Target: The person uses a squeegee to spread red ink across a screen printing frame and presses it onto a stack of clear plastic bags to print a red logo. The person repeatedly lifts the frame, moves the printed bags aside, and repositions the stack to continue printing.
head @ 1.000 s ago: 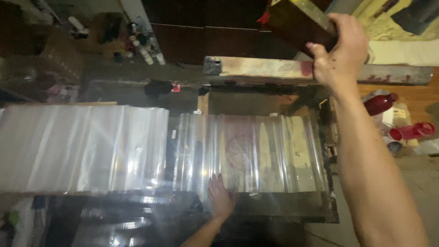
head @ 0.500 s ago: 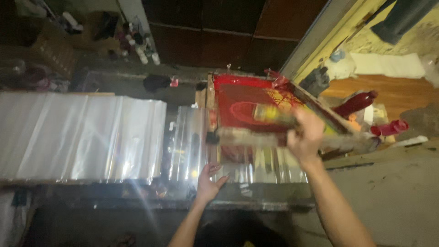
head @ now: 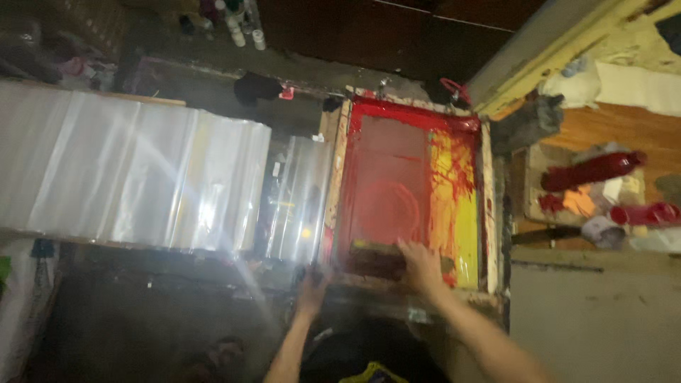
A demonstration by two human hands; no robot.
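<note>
The person is working at a wooden-framed printing screen (head: 415, 198) that is lying flat on the counter (head: 496, 298), its mesh smeared with red and yellow ink. The right hand (head: 420, 264) is resting at the near end of the screen, its fingers (head: 408, 250) clenching the top of a dark squeegee (head: 379, 254) that is standing on the mesh just inside the near frame rail. The left hand (head: 312, 284) is reaching to the near left corner of the frame, touching it at the edge; the picture is blurring too much there to tell whether its fingers are gripping or just pressing.

Just beside the screen on the left, a narrow stack of clear plastic sheets (head: 296, 200) is lying, and further left a wide spread of clear plastic sheets (head: 128, 170) is catching the light. Well apart on the right, two red ink bottles (head: 592, 169) are lying on a board among stained rags (head: 603, 230).
</note>
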